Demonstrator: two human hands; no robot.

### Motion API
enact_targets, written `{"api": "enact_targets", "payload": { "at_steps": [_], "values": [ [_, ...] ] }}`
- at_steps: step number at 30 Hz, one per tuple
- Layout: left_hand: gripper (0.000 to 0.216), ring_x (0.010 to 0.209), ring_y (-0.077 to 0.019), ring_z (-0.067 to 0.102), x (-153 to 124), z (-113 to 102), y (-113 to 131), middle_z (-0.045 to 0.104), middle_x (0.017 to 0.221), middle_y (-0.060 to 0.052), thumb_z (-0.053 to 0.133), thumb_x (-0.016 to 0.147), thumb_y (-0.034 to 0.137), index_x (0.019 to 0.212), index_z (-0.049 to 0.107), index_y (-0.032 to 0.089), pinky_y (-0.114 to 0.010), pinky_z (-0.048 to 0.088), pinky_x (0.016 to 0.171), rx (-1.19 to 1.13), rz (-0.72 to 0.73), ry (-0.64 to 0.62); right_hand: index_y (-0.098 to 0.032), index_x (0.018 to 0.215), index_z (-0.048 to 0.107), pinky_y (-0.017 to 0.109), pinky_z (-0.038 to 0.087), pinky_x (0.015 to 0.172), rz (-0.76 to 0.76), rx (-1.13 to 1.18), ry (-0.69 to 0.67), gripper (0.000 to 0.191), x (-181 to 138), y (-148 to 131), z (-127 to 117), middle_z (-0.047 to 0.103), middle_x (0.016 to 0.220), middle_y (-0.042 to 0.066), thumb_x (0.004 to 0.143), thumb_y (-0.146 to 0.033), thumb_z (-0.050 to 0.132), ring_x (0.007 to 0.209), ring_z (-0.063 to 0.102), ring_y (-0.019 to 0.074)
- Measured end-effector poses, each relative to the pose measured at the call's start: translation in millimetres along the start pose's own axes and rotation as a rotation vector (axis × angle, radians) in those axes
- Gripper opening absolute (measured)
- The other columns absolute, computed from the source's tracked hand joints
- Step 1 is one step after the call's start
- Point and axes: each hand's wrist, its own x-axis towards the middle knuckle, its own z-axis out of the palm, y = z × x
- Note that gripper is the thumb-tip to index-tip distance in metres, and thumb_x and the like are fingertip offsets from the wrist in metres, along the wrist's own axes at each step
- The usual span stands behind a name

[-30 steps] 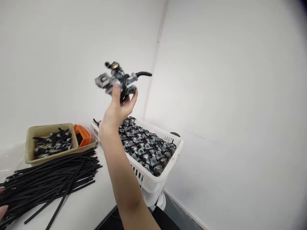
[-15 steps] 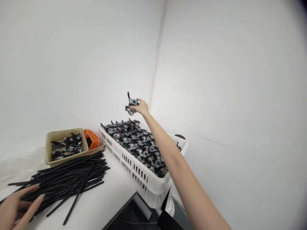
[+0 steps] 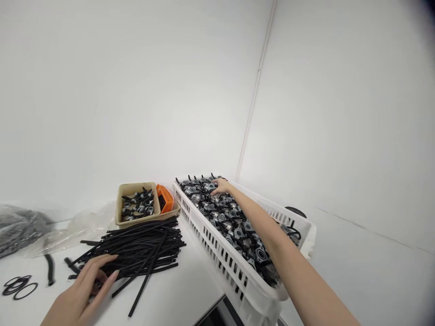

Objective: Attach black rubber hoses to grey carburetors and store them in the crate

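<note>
My right hand (image 3: 221,186) reaches to the far end of a white slotted basket (image 3: 234,275). Its thumb and fingers are closed around a grey metal part (image 3: 211,186), which sits low among the others. Rows of similar metal parts (image 3: 238,232) with round openings and short black hoses fill the basket. At the lower left, my left hand (image 3: 90,290) hangs by a pile of black rubber tubes (image 3: 146,249). Its thumb and fingers are apart; a small dark thing shows beneath them, and I cannot tell whether they touch it.
A beige tray (image 3: 119,206) of small black-and-metal fittings stands behind the tubes, beside an orange basket (image 3: 167,199). Clear plastic sheeting (image 3: 78,228) and several black rings (image 3: 20,286) lie to the left. A dark flat panel (image 3: 220,314) is at the bottom edge. Walls meet behind the basket.
My right hand has lowered the metal part from above the basket down among the others. The view has swung left, bringing the rings and more of my left hand into sight.
</note>
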Motion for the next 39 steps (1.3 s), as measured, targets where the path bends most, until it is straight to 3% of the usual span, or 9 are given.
{"api": "enact_targets", "payload": {
  "at_steps": [5, 12, 18, 22, 28, 31, 33, 36, 39],
  "values": [
    [0.036, 0.078, -0.0175, 0.067, -3, -5, 5, 0.06, 0.115, -0.004, 0.049, 0.087, 0.051, 0.117, 0.05, 0.031, -0.026, 0.056, 0.066, 0.039, 0.034, -0.053, -0.017, 0.12, 0.057, 0.044, 0.053, 0.089, 0.003, -0.017, -0.1, 0.033, 38, 3, 39, 0.059, 0.123, 0.009, 0.092, -0.033, 0.058, 0.106, 0.061, 0.0234],
    [0.033, 0.069, -0.0132, 0.064, -3, -4, 16, 0.057, 0.116, -0.005, 0.049, 0.089, 0.047, 0.119, 0.049, 0.03, -0.023, 0.053, 0.06, 0.037, 0.058, -0.099, -0.017, 0.127, 0.053, 0.048, 0.051, 0.094, -0.021, 0.028, -0.091, 0.04, 38, 31, 68, 0.055, 0.132, 0.011, 0.09, -0.031, 0.061, 0.114, 0.059, 0.0255],
    [0.029, 0.072, -0.0152, 0.062, 1, -13, 26, 0.057, 0.116, -0.007, 0.047, 0.091, 0.042, 0.116, 0.051, 0.028, -0.027, 0.051, 0.064, 0.013, 0.025, -0.119, -0.012, 0.139, 0.044, 0.036, 0.041, 0.107, -0.037, 0.034, -0.127, 0.073, 40, 36, 69, 0.05, 0.142, 0.02, 0.073, -0.021, 0.075, 0.13, 0.051, 0.0278],
    [0.025, 0.072, -0.0157, 0.062, 4, -18, 32, 0.058, 0.114, -0.006, 0.05, 0.091, 0.04, 0.112, 0.054, 0.027, -0.028, 0.049, 0.069, -0.026, -0.011, -0.092, -0.01, 0.144, 0.039, 0.035, 0.04, 0.108, -0.052, 0.008, -0.156, 0.083, 34, 34, 65, 0.045, 0.146, 0.021, 0.071, -0.026, 0.075, 0.134, 0.047, 0.0283],
    [0.022, 0.074, -0.0144, 0.061, 6, -19, 32, 0.058, 0.113, -0.005, 0.045, 0.094, 0.037, 0.111, 0.052, 0.026, -0.028, 0.049, 0.07, -0.011, 0.033, -0.075, -0.008, 0.146, 0.036, 0.038, 0.04, 0.109, -0.117, -0.057, -0.079, 0.083, 25, 26, 49, 0.042, 0.148, 0.021, 0.074, -0.032, 0.07, 0.135, 0.045, 0.0309],
    [0.021, 0.074, -0.0136, 0.061, 7, -19, 30, 0.057, 0.113, -0.004, 0.042, 0.095, 0.037, 0.11, 0.051, 0.025, -0.029, 0.049, 0.071, 0.017, 0.034, -0.079, -0.006, 0.145, 0.034, 0.045, 0.033, 0.114, -0.228, -0.108, 0.023, 0.078, 24, 5, 32, 0.04, 0.149, 0.022, 0.079, -0.037, 0.063, 0.138, 0.04, 0.0346],
    [0.021, 0.075, -0.0134, 0.061, 9, -20, 29, 0.057, 0.112, -0.003, 0.04, 0.096, 0.037, 0.109, 0.05, 0.025, -0.03, 0.049, 0.071, 0.036, 0.035, -0.079, -0.004, 0.142, 0.038, 0.049, 0.035, 0.111, -0.377, -0.185, 0.173, 0.069, 23, -20, 19, 0.047, 0.143, 0.024, 0.085, -0.037, 0.055, 0.133, 0.045, 0.0364],
    [0.022, 0.076, -0.0132, 0.061, 10, -21, 28, 0.058, 0.108, -0.002, 0.039, 0.096, 0.038, 0.109, 0.05, 0.025, -0.029, 0.049, 0.071, 0.06, 0.033, -0.072, -0.008, 0.136, 0.045, 0.05, 0.043, 0.102, -0.578, -0.238, 0.388, 0.054, 15, -76, 2, 0.057, 0.132, 0.021, 0.09, -0.035, 0.047, 0.121, 0.055, 0.0353],
    [0.022, 0.076, -0.0131, 0.061, 10, -22, 27, 0.058, 0.107, -0.002, 0.038, 0.097, 0.038, 0.109, 0.05, 0.025, -0.029, 0.049, 0.071, 0.081, 0.029, -0.061, -0.011, 0.128, 0.053, 0.047, 0.046, 0.097, -0.783, -0.238, 0.504, 0.041, 2, -146, 0, 0.064, 0.122, 0.018, 0.092, -0.03, 0.046, 0.113, 0.058, 0.032]
  ]
}}
